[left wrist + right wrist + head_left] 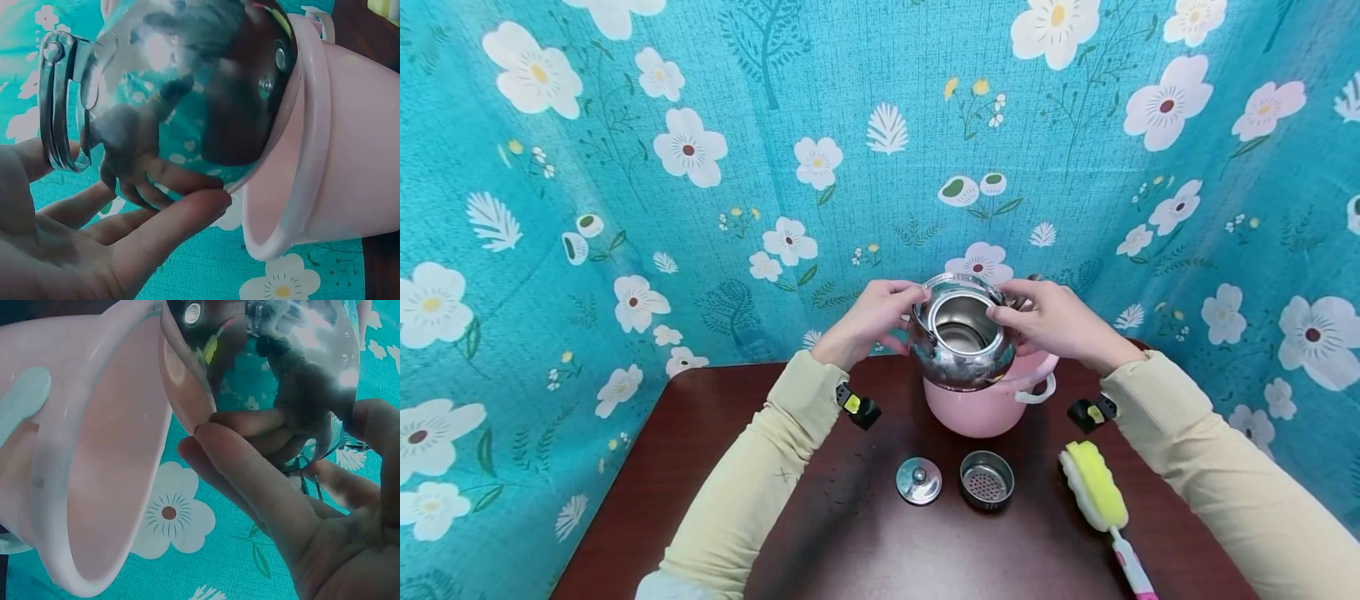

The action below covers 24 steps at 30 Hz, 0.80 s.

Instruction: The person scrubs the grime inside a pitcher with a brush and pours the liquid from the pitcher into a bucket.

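Observation:
A shiny steel teapot (955, 372) without a lid is held up between both hands, over the rim of a pink bucket (973, 417). Its round mouth faces up toward the head camera, and the bail handle is folded to the far side. My left hand (882, 315) grips the teapot's left side. In the left wrist view, fingers (181, 222) touch the polished body near the handle's hinge. On the other side my right hand (1054, 319) holds the body, thumb near the mouth's rim. Its fingers (250, 469) support the lower body.
On the dark wooden table (820, 533) lie a round steel lid (919, 481) and a perforated strainer (987, 482). A yellow and white sponge brush (1097, 487) lies at the right. White handles stick out from the bucket. A floral blue curtain (850, 108) hangs behind the table.

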Available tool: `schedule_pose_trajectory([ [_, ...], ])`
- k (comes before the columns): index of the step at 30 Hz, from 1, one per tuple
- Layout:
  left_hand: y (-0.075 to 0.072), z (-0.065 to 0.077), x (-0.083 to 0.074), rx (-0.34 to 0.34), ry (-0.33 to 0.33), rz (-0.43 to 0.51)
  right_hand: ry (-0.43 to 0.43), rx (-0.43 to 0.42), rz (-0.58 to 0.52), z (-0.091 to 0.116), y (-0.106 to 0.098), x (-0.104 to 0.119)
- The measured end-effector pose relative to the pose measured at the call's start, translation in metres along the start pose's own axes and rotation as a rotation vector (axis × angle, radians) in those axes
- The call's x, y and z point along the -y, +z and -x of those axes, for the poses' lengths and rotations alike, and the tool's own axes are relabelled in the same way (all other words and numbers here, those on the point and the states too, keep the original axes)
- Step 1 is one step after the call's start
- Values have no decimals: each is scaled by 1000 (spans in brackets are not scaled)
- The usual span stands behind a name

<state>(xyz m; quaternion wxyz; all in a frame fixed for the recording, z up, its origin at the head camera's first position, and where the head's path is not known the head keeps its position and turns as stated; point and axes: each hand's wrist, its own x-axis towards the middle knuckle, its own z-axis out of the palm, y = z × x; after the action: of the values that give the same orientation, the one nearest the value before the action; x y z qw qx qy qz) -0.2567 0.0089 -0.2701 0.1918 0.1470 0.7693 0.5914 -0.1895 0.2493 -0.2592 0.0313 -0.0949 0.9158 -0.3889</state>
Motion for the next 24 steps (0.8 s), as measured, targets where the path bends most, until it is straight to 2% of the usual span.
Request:
schedule_pose_trajectory([
  [7, 4, -6, -2, -45, 12, 23, -5, -50, 10, -3, -2, -5],
  [14, 7, -6, -3, -46, 47, -6, -23, -86, 8, -3, -1, -11],
  [24, 13, -11, -4, -61, 94, -5, -112, -201, 75, -5, 3, -20],
])
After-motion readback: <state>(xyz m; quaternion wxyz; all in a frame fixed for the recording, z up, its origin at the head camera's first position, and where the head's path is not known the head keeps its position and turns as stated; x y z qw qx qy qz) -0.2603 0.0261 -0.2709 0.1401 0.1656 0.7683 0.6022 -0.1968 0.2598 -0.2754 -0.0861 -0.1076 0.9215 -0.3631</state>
